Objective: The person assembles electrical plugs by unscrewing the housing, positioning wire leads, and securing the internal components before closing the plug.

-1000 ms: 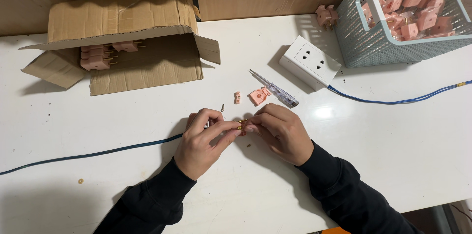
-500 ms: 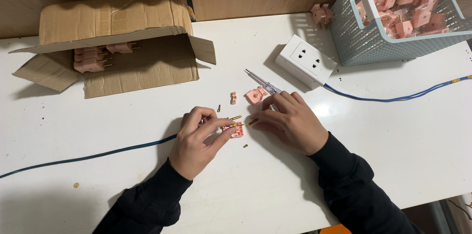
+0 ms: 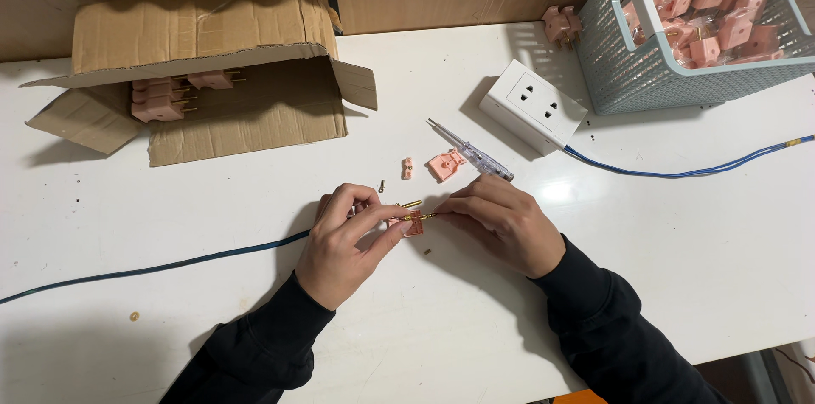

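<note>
Head view | left hand fingers pinch 1 pink plug | right hand fingers pinch 1 brass prong

Open cardboard box of pink plugs, white socket, tester screwdriver, blue-grey basket

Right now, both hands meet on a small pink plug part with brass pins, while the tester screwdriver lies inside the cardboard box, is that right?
Not quite. The left hand and right hand do meet on the pink plug part, but the tester screwdriver lies on the white table, between the hands and the white socket, not in the cardboard box. The head view shows this.
</note>
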